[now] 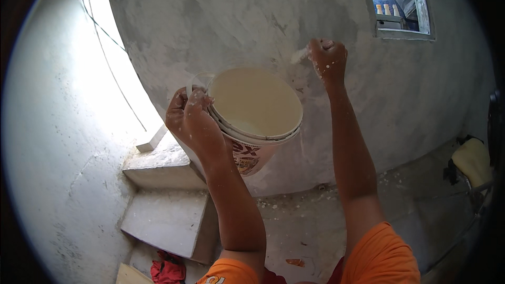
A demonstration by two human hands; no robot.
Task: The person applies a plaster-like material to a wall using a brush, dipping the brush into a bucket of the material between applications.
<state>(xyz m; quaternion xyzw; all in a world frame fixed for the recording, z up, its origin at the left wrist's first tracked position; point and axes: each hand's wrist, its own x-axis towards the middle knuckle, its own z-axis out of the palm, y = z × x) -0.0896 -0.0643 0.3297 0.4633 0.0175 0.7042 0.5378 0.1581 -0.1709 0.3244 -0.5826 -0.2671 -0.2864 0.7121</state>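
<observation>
A white plastic bucket (pixel 252 159) with dark printing on its side hangs in front of the grey wall, in the middle of the view. Pale cream liquid, like paint, (pixel 256 102) fills much of what shows inside it. My left hand (pixel 195 118) is closed at the bucket's left rim, by its white handle. Raised to the right of the bucket, my right hand (pixel 329 58) is a closed fist close to the wall. A blurred whitish tip or patch (pixel 300 56) shows beside this fist; what the fingers hold is hidden. White splashes dot both hands.
The patchy grey wall (pixel 252 16) stands before me, with a small window opening (pixel 402 5) at upper right. Concrete steps (pixel 165 221) rise at left toward a bright opening. Red cloth (pixel 168 271) lies low left; a yellowish object (pixel 472 162) stands far right.
</observation>
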